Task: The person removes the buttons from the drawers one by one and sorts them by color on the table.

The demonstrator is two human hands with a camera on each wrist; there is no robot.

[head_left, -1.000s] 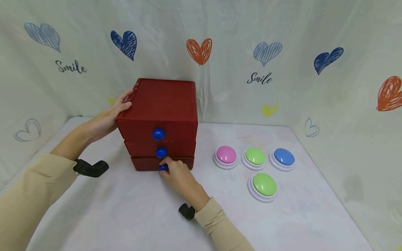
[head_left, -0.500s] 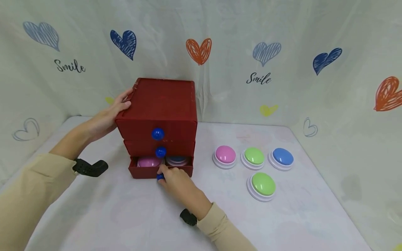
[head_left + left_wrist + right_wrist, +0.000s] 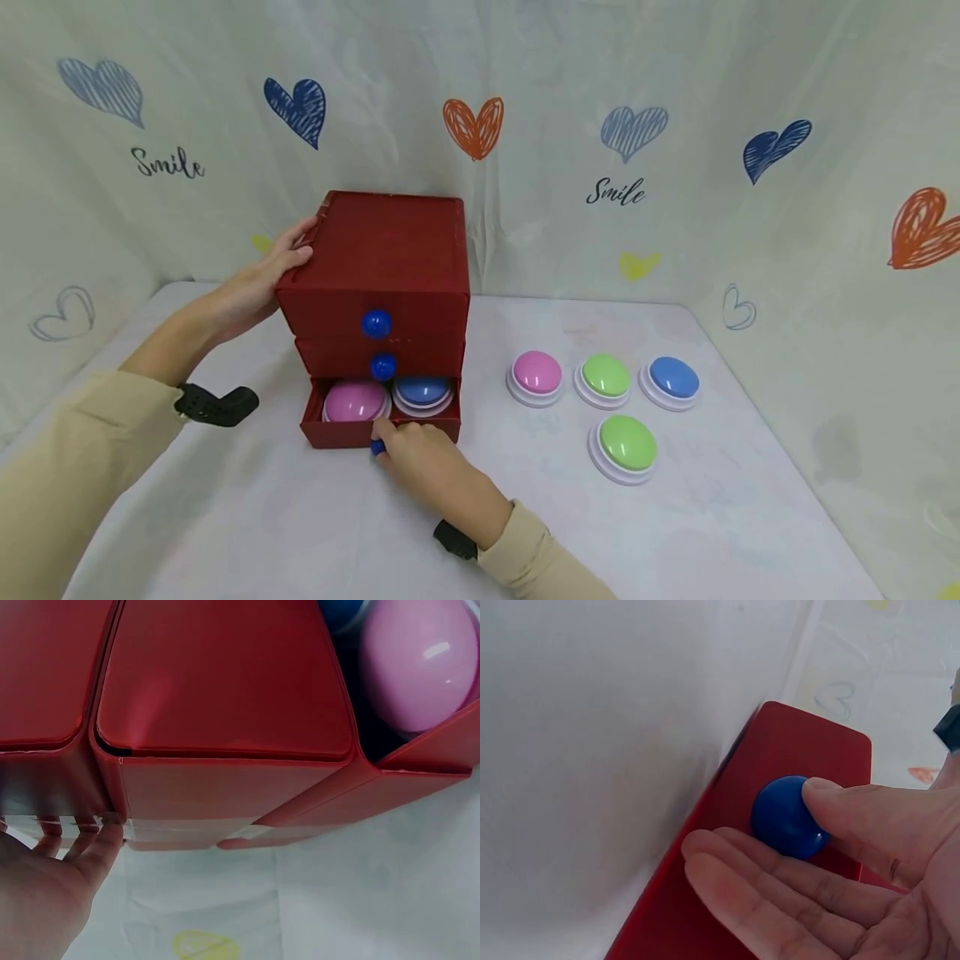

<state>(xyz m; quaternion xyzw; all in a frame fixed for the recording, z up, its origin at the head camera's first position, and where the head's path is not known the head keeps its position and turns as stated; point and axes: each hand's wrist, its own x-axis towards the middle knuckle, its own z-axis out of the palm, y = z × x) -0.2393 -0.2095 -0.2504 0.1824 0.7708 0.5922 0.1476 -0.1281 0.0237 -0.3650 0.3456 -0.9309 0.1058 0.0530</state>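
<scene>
A red three-drawer box point(image 3: 390, 242) stands on the table, its bottom drawer point(image 3: 341, 435) pulled out. Inside that drawer sit a pink push button point(image 3: 356, 401) on the left and a blue push button point(image 3: 422, 392) on the right. My right hand point(image 3: 435, 467) pinches the drawer's round blue knob point(image 3: 784, 817) between thumb and fingers, as the right wrist view shows. Against the upper left side of the box rests my left hand point(image 3: 251, 287), fingers straight along its wall; the left wrist view shows the fingertips point(image 3: 109, 832) touching the red side.
Right of the box stand a pink button point(image 3: 537, 372), two green buttons, one behind point(image 3: 607, 375) and one in front point(image 3: 628, 442), and a blue button point(image 3: 673, 378). A white curtain point(image 3: 547, 75) with printed hearts hangs behind the table.
The bottom drawer has slid out toward me from closed, with my right hand pulling its knob. The pink and blue buttons inside have come into sight. My left hand has stayed on the box.
</scene>
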